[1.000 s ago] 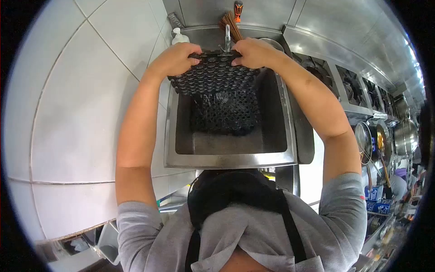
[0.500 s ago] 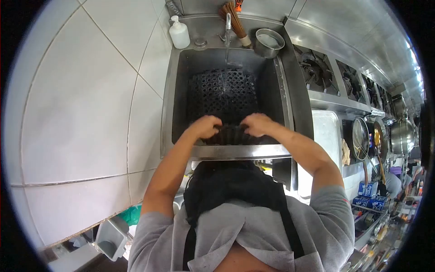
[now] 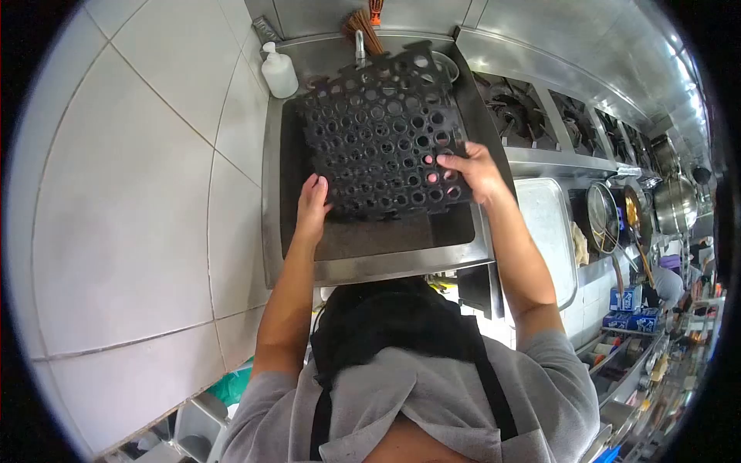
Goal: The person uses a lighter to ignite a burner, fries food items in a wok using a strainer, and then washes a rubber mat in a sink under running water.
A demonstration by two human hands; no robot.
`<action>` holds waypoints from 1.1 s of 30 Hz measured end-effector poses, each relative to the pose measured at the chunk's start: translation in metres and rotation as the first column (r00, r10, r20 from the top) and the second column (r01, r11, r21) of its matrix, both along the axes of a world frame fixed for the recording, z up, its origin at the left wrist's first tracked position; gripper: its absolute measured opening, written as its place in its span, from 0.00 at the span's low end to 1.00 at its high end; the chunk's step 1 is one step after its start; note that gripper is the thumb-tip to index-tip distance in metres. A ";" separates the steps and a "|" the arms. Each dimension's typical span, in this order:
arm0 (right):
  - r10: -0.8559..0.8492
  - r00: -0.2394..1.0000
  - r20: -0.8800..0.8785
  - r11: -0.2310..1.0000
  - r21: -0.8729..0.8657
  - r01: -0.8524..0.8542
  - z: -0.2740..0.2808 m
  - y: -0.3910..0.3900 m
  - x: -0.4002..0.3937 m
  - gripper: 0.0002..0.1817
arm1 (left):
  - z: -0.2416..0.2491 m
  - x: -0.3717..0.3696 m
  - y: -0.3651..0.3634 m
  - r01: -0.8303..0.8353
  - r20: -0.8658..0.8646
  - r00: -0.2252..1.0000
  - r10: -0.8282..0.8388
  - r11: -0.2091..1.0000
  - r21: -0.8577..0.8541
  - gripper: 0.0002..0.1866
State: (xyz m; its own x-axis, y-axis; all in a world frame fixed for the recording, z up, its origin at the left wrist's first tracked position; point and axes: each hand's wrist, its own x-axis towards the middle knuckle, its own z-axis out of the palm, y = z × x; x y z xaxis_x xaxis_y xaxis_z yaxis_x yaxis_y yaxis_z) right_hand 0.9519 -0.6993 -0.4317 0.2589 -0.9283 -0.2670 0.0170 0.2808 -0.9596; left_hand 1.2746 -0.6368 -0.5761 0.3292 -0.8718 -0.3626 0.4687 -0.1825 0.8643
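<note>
A black rubber floor mat [image 3: 374, 147], full of round holes and with knobbed edges, is held up over the metal sink [image 3: 370, 266]. My left hand [image 3: 312, 201] grips its lower left edge. On the right side my right hand [image 3: 471, 170] is closed on the mat, thumb on top, with fingertips showing through the holes. The mat hides most of the basin and much of the faucet [image 3: 360, 45]. Part of the bare basin floor shows below the mat.
A white pump bottle [image 3: 279, 71] stands at the sink's back left corner, by the tiled wall. Behind the mat are a straw brush [image 3: 361, 29] and a partly hidden metal pot [image 3: 446, 68]. Gas burners [image 3: 513, 108] and a metal tray [image 3: 546, 231] lie to the right.
Both hands have lifted the mat out of the basin, where it lay under running water. My right hand has moved up and right along its edge. The view has shifted slightly.
</note>
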 end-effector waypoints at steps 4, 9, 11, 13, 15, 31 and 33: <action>-0.208 0.975 0.084 0.978 -0.013 0.210 -0.051 0.026 0.007 0.16 | 0.016 0.005 -0.012 0.126 0.188 0.977 -0.101 0.984 -0.125 0.15; -0.316 0.934 0.165 0.942 -0.058 0.329 -0.062 0.054 -0.005 0.16 | 0.036 -0.017 -0.025 0.054 0.232 0.972 -0.021 0.989 -0.138 0.21; -0.382 0.896 0.228 0.901 -0.124 0.416 -0.046 0.071 -0.024 0.16 | 0.047 -0.030 -0.041 0.170 0.263 0.958 -0.114 0.965 -0.201 0.21; -0.527 0.837 0.147 0.813 -0.200 0.547 -0.015 0.094 -0.047 0.17 | 0.100 -0.069 -0.048 0.253 0.176 0.962 -0.209 0.926 -0.280 0.20; -0.724 0.683 0.100 0.626 -0.322 0.711 -0.001 0.117 -0.081 0.19 | 0.133 -0.108 -0.060 0.434 0.301 0.887 -0.350 0.856 -0.282 0.19; -0.922 -0.145 -0.359 -0.068 -0.218 0.974 -0.154 0.312 -0.267 0.26 | 0.056 -0.520 -0.060 0.943 0.575 -0.282 -0.768 -0.112 0.313 0.24; -0.910 -0.093 -0.405 -0.045 -0.126 0.991 -0.176 0.311 -0.274 0.29 | 0.042 -0.530 -0.065 0.887 0.557 -0.392 -0.732 -0.140 0.440 0.27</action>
